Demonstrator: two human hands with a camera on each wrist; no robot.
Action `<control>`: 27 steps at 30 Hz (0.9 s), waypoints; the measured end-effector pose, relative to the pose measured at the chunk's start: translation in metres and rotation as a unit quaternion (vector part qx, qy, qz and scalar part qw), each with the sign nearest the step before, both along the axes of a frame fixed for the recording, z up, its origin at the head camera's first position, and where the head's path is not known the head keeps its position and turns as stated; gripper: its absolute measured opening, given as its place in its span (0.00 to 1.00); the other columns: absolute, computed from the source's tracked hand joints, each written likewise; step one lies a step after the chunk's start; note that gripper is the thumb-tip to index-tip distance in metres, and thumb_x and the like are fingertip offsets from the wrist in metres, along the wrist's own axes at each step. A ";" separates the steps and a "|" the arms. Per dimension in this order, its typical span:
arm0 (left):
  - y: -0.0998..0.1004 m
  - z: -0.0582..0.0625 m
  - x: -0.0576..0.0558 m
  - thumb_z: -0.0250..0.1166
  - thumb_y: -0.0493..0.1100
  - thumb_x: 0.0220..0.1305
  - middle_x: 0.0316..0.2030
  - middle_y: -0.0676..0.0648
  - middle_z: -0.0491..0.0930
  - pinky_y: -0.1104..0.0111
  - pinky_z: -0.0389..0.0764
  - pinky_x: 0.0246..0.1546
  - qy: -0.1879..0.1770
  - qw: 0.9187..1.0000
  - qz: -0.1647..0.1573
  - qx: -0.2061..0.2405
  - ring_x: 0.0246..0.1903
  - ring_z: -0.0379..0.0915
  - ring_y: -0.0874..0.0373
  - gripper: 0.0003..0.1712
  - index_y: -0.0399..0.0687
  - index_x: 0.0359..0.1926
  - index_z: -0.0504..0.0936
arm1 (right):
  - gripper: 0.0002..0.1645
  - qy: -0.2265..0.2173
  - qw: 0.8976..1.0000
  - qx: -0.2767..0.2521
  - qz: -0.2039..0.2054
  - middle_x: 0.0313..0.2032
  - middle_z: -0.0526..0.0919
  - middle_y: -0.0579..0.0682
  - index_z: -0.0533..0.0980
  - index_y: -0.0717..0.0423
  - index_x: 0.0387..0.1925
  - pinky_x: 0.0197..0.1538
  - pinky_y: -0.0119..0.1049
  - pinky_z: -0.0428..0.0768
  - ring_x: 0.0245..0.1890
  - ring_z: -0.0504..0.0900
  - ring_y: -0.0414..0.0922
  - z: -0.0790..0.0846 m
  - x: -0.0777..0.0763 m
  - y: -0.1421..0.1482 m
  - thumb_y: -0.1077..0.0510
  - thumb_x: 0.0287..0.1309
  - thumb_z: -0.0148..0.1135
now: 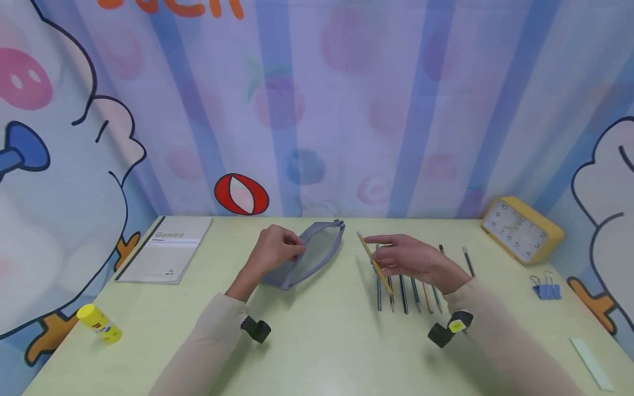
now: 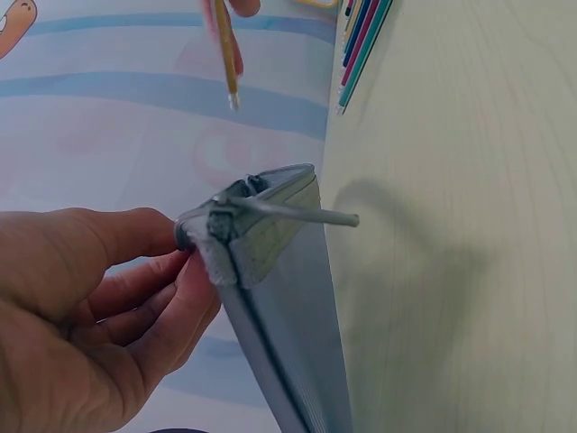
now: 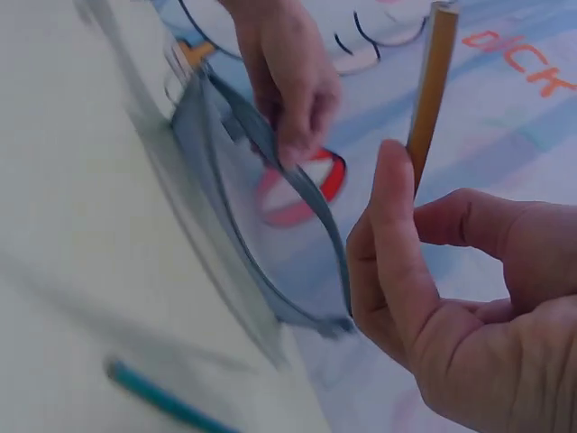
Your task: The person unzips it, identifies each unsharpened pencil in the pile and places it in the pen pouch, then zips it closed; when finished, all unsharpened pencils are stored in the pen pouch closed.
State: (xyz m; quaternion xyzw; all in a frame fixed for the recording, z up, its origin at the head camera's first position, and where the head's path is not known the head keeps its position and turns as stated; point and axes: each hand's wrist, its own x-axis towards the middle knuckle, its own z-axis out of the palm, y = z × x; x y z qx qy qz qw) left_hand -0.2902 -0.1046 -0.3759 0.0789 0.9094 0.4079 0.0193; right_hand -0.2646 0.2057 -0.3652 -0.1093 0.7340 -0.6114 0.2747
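A grey zip pencil case (image 1: 312,253) lies on the green table (image 1: 317,341), its top edge pulled up and open. My left hand (image 1: 274,250) pinches that upper edge; in the left wrist view the left hand's fingers (image 2: 171,271) grip the pencil case (image 2: 270,298) near its zip pull. My right hand (image 1: 406,258) hovers right of the case and holds a yellow pencil (image 1: 373,263), tip toward the case. In the right wrist view the right hand's thumb (image 3: 397,244) presses the yellow pencil (image 3: 431,81). Under the right hand lies a row of several pencils and pens (image 1: 408,294).
A notebook (image 1: 165,250) lies at the back left and a yellow glue stick (image 1: 99,324) at the front left. A yellow clock (image 1: 520,228) stands at the back right, blue binder clips (image 1: 545,289) beside it. A pale ruler (image 1: 591,363) lies front right.
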 end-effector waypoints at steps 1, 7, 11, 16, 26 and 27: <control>0.001 0.000 0.000 0.71 0.43 0.61 0.32 0.47 0.89 0.67 0.82 0.35 0.000 1.000 0.001 -0.001 0.25 0.84 0.62 0.07 0.44 0.37 0.91 | 0.38 -0.021 1.000 -0.020 0.003 0.46 0.78 0.52 0.55 0.58 0.77 0.45 0.35 0.85 0.41 0.84 0.41 -0.001 0.000 -0.008 0.62 0.71 0.54; 0.003 0.001 0.000 0.72 0.42 0.61 0.32 0.47 0.89 0.69 0.80 0.32 0.001 1.000 0.004 -0.006 0.25 0.85 0.61 0.07 0.44 0.37 0.91 | 0.37 -0.101 0.989 -0.107 -0.001 0.50 0.76 0.57 0.54 0.59 0.77 0.43 0.30 0.85 0.39 0.84 0.41 -0.012 -0.004 -0.052 0.66 0.71 0.51; 0.006 0.001 -0.001 0.72 0.42 0.61 0.31 0.47 0.89 0.70 0.80 0.30 0.004 1.000 0.001 -0.011 0.25 0.85 0.61 0.07 0.44 0.37 0.91 | 0.37 -0.091 0.989 -0.114 -0.026 0.58 0.74 0.62 0.52 0.62 0.78 0.46 0.30 0.85 0.44 0.84 0.41 -0.023 -0.010 -0.075 0.65 0.71 0.50; 0.007 0.001 -0.002 0.72 0.42 0.61 0.31 0.46 0.89 0.70 0.81 0.30 0.004 1.000 -0.005 -0.012 0.25 0.85 0.61 0.07 0.43 0.36 0.91 | 0.39 -0.039 0.995 -0.072 -0.049 0.56 0.80 0.68 0.52 0.64 0.77 0.47 0.34 0.86 0.46 0.87 0.47 -0.030 -0.019 -0.097 0.63 0.71 0.53; 0.009 0.001 -0.004 0.71 0.42 0.61 0.32 0.46 0.90 0.70 0.82 0.32 0.003 1.000 -0.007 -0.014 0.26 0.87 0.60 0.07 0.42 0.35 0.91 | 0.37 0.003 0.996 -0.007 -0.093 0.33 0.86 0.57 0.55 0.73 0.72 0.41 0.33 0.87 0.27 0.88 0.40 -0.029 -0.041 -0.128 0.66 0.66 0.54; 0.008 0.001 -0.004 0.71 0.42 0.62 0.32 0.46 0.90 0.70 0.82 0.32 0.004 1.000 -0.006 -0.018 0.26 0.86 0.60 0.07 0.43 0.35 0.91 | 0.38 0.011 0.995 0.004 -0.099 0.30 0.86 0.55 0.53 0.73 0.73 0.40 0.34 0.87 0.25 0.87 0.40 -0.030 -0.042 -0.130 0.67 0.65 0.54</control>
